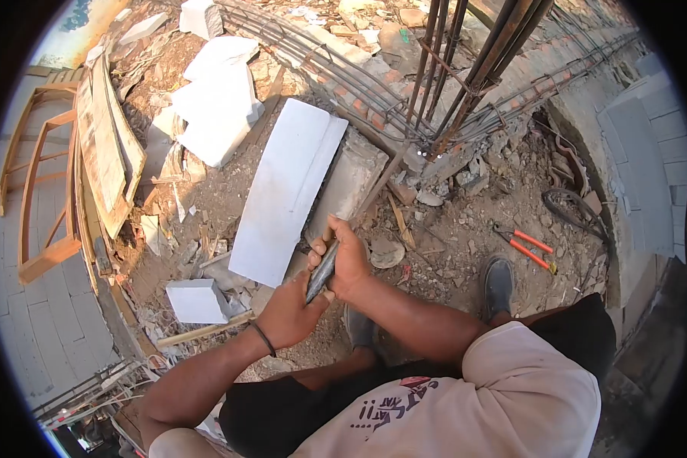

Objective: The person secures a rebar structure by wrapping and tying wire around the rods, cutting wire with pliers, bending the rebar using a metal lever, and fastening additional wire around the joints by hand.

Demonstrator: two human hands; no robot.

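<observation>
In the middle of the view, my left hand, with a dark band at the wrist, is closed round the lower end of a grey metal bar-like tool. My right hand wraps the same tool higher up, thumb pointing forward. The tool's far end is hidden by the fingers, so its exact kind is unclear. Just beyond the hands lies a long white block with a line running along its right part. It rests tilted against or on a rough concrete piece.
Orange-handled pliers or cutters lie on the dirt at right, near my boot. Upright rebar rises at the top. Broken white blocks, a small block, planks and a wooden frame are leftward.
</observation>
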